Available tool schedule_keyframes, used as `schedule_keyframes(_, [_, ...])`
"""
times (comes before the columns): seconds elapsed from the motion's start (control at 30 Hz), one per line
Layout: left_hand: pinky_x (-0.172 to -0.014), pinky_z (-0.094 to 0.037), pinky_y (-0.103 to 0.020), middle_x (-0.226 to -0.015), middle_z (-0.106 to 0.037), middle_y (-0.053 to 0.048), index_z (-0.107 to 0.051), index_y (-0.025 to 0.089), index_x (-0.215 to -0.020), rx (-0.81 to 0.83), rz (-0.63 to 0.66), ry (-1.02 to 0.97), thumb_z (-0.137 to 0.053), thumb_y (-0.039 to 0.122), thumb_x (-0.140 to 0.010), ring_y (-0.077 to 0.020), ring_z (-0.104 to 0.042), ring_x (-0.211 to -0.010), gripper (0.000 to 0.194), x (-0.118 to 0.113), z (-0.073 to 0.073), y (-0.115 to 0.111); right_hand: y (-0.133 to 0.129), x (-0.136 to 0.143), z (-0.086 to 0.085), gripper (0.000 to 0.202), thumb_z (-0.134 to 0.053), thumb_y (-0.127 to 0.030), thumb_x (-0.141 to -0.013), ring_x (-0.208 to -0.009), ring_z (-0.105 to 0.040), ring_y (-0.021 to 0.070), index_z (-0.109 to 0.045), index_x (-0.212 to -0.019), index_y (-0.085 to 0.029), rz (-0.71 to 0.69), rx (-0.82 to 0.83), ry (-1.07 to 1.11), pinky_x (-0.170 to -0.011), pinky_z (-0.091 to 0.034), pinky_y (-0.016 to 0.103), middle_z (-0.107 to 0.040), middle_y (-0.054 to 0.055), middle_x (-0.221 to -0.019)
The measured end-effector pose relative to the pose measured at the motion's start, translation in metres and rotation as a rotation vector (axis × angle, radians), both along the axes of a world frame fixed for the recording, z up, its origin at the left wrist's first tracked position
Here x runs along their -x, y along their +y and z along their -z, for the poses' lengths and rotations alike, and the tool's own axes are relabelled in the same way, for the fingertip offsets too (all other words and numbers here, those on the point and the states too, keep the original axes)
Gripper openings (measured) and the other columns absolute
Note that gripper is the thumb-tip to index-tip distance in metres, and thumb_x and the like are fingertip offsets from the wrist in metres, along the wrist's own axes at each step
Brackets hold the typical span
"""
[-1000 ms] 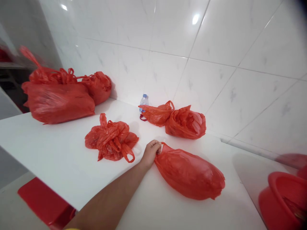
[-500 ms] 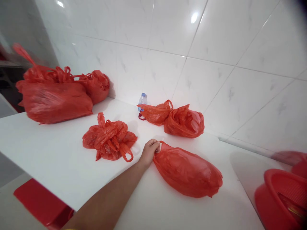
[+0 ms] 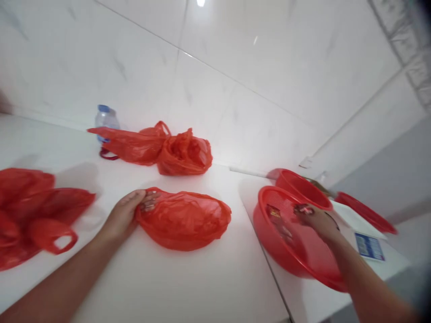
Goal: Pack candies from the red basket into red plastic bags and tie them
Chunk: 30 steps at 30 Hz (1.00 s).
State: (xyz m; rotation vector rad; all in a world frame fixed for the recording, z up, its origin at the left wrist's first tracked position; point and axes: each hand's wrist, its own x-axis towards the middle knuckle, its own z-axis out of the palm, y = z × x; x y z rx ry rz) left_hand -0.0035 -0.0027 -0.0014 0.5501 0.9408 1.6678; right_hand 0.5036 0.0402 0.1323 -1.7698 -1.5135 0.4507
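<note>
A red plastic bag (image 3: pixel 188 220) lies on the white table, its left end gripped at the opening by my left hand (image 3: pixel 134 208), fingers partly inside. Over a large red basket (image 3: pixel 286 260) on the right is my right hand (image 3: pixel 311 217), closed on a small packet (image 3: pixel 305 209) with a shiny red and dark wrapper. More small wrapped packets (image 3: pixel 279 220) rest inside the basket, along its left side.
Crumpled red bags (image 3: pixel 30 215) lie at the left. Near the wall stand a clear bottle (image 3: pixel 106 119) with a blue cap and two red bags (image 3: pixel 185 154). Behind the basket are a red basin (image 3: pixel 303 186), another red container (image 3: pixel 365 213) and a white scale (image 3: pixel 357 220).
The view has swung right, bringing the basket, the scale and my right hand with a packet into sight. My left hand still holds the bag, its fingers now partly inside the opening.
</note>
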Motion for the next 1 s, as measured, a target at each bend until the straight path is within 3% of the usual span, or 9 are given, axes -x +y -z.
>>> schedule_keyframes(0.13, [-0.068,-0.053,-0.018,-0.103,-0.069,-0.005,-0.067,0.02,-0.087,0.005,0.09,-0.005,-0.077,0.032,-0.066,-0.0154,-0.065,-0.086,0.027,-0.003,-0.003,0.0,0.008,0.046,-0.005,0.037,-0.077,-0.038,-0.057,-0.069,-0.062,0.0185,-0.061,-0.083,-0.017,-0.123,-0.052,0.325,-0.06,-0.051,0.028,-0.066,0.005,-0.078])
schedule_keyframes(0.33, [-0.063,-0.051,-0.015,-0.131,-0.056,-0.003,-0.065,0.023,-0.097,-0.059,0.164,0.104,-0.074,0.028,-0.07,-0.0139,-0.063,-0.093,0.03,-0.007,-0.009,-0.007,0.004,0.143,0.009,0.031,-0.075,-0.032,-0.063,-0.08,-0.064,0.0189,-0.058,-0.085,-0.018,-0.449,0.057,0.508,-0.07,-0.051,0.031,-0.067,0.006,-0.091])
schedule_keyframes(0.47, [-0.06,-0.049,-0.016,-0.138,-0.048,-0.004,-0.064,0.024,-0.1,-0.101,0.206,0.154,-0.072,0.026,-0.072,-0.0148,-0.064,-0.093,0.029,-0.01,-0.009,-0.011,0.0,0.202,0.037,0.018,-0.066,-0.022,-0.067,-0.073,-0.061,0.015,-0.059,-0.083,-0.018,-0.673,0.1,0.366,-0.066,-0.048,0.026,-0.067,0.002,-0.083])
schedule_keyframes(0.6, [-0.055,-0.045,-0.016,-0.139,-0.047,-0.005,-0.062,0.024,-0.103,-0.142,0.244,0.183,-0.069,0.027,-0.075,-0.0174,-0.064,-0.095,0.029,-0.009,-0.007,-0.012,-0.003,0.248,0.072,0.018,-0.051,-0.01,-0.065,-0.066,-0.059,0.0151,-0.061,-0.077,-0.02,-0.731,0.091,0.066,-0.056,-0.044,0.024,-0.064,-0.001,-0.073])
schedule_keyframes(0.7, [-0.057,-0.046,-0.017,-0.138,-0.048,-0.006,-0.062,0.023,-0.105,-0.128,0.249,0.193,-0.068,0.027,-0.076,-0.0167,-0.064,-0.093,0.03,-0.006,-0.006,-0.011,-0.001,0.263,0.086,0.023,-0.055,-0.013,-0.065,-0.069,-0.06,0.0166,-0.062,-0.085,-0.021,-0.67,0.055,-0.064,-0.06,-0.047,0.027,-0.064,-0.001,-0.077])
schedule_keyframes(0.83, [-0.059,-0.046,-0.016,-0.132,-0.053,-0.007,-0.062,0.022,-0.103,-0.114,0.259,0.18,-0.069,0.027,-0.076,-0.0146,-0.064,-0.088,0.028,-0.005,-0.006,-0.009,0.006,0.261,0.091,0.063,-0.069,-0.021,-0.062,-0.1,-0.059,0.0198,-0.05,-0.122,-0.027,-0.714,0.094,0.047,-0.081,-0.051,0.032,-0.059,0.003,-0.116])
schedule_keyframes(1.0, [-0.066,-0.048,-0.018,-0.12,-0.061,-0.004,-0.063,0.022,-0.098,-0.069,0.238,0.132,-0.072,0.025,-0.073,-0.0121,-0.065,-0.081,0.027,-0.005,-0.004,-0.005,0.013,0.248,0.107,0.047,-0.057,-0.021,-0.074,-0.114,-0.053,0.019,-0.052,-0.12,-0.025,-0.655,0.063,0.166,-0.09,-0.049,0.034,-0.057,0.004,-0.121])
